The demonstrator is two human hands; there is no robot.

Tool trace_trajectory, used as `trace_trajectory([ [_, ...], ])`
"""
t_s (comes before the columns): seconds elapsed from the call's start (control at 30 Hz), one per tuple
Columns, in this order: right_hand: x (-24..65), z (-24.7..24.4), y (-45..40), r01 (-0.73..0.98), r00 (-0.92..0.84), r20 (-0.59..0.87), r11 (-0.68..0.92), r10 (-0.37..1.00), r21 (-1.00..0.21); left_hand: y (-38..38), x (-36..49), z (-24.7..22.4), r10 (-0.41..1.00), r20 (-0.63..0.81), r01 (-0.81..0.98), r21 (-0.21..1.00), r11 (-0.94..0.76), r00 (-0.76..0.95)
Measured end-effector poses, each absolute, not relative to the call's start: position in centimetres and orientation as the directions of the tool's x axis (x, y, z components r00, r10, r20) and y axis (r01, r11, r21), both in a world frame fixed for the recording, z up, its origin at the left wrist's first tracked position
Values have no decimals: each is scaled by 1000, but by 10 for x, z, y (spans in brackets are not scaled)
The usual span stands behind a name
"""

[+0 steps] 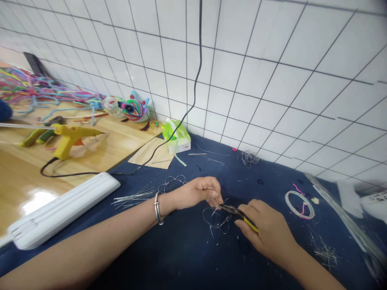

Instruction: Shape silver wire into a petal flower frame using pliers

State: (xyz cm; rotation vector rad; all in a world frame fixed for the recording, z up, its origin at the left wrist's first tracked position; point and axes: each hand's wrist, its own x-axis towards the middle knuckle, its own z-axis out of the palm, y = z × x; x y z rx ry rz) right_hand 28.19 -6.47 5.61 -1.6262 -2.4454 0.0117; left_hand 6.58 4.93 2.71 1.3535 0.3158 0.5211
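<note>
My left hand (pixel 208 191), with a silver bangle (pixel 157 208) on its wrist, pinches the upper end of a thin looped wire piece (pixel 207 219). The loops hang below its fingers over the dark blue cloth (pixel 169 249). My right hand (pixel 261 225) is wrapped round long-nose pliers (pixel 232 209) with yellow and black handles. Their tips meet the wire right beside my left fingertips. Whether the jaws are fully closed is too small to tell.
Left lie a white case (pixel 66 207), a yellow glue gun (pixel 68 139) with black cord, and cut wires (pixel 134 197). A tissue pack (pixel 177 137) stands near the tiled wall. A white ring (pixel 299 204), wire scraps (pixel 326 251) and long wires (pixel 344 213) lie right.
</note>
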Motion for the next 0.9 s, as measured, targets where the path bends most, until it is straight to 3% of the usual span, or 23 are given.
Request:
trace_trajectory([
  [0.27, 280, 63, -66, 905, -407, 132, 419, 904, -75, 49, 64, 28, 499, 11, -110, 980, 168, 867],
  [0.9, 271, 61, -72, 918, -386, 72, 391, 920, -63, 53, 60, 28, 428, 23, -92, 986, 141, 903],
])
